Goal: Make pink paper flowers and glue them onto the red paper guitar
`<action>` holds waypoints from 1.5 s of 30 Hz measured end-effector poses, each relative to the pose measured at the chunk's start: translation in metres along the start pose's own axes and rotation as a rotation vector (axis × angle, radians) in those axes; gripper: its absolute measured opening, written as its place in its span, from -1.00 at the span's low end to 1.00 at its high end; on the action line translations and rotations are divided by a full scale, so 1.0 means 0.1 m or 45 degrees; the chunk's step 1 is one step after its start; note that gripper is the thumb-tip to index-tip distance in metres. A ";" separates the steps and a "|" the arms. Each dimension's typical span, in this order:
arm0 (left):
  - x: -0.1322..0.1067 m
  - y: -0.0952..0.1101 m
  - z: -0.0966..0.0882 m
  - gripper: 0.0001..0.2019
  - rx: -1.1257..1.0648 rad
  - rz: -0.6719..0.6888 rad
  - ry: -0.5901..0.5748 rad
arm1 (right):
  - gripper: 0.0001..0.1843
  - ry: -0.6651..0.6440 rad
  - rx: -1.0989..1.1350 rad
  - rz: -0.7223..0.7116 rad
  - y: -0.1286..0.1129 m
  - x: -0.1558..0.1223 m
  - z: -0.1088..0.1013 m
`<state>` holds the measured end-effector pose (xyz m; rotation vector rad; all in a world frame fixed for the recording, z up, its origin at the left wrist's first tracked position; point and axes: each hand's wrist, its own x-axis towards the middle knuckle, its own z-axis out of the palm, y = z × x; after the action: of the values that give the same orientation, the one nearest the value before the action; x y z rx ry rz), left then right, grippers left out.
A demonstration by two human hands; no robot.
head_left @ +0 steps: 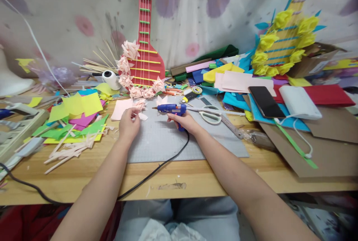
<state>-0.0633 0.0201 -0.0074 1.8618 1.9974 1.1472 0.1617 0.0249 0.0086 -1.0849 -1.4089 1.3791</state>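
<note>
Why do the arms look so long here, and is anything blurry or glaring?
Head view: the wide lens stretches both forearms toward the bottom corners. Head view: light is soft and even, only faint shadows under the right hand holding the glue gun and the left hand holding the pink paper flower. Head view: the middle is sharp, the edges softer; no strong glare, even on the phone.

Backdrop: pale cloth (69,6) with pink and purple blotches, hung behind the table across the full width, lightly creased.
Table: light wood (195,179), grain running left to right; a scuff (172,186) on the front strip.
Centre: grey gridded mat (167,147), lying flat, set back a little from the front edge.
Right end: brown cardboard (330,155) sheets flat on the wood, overlapping.
Floor: dark sliver below the table, lower right; surface not readable.
Light: even, soft; shadows weak.
</note>
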 end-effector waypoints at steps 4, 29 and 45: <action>0.06 -0.09 -0.02 -0.74 0.217 0.194 -0.260 | -0.70 0.034 -0.035 -0.023 0.06 0.02 0.01; 0.04 -0.07 0.10 -0.67 -0.140 -0.090 -0.244 | -0.70 0.104 -0.022 -0.052 0.17 0.09 -0.01; -0.06 0.10 0.14 -0.67 -0.642 -0.356 -0.298 | -0.64 0.134 -0.068 -0.055 0.22 0.10 -0.03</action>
<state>-0.0461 0.0195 -0.0128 1.3483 1.5880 1.1525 0.1622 0.0360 -0.0133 -1.1389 -1.3915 1.2421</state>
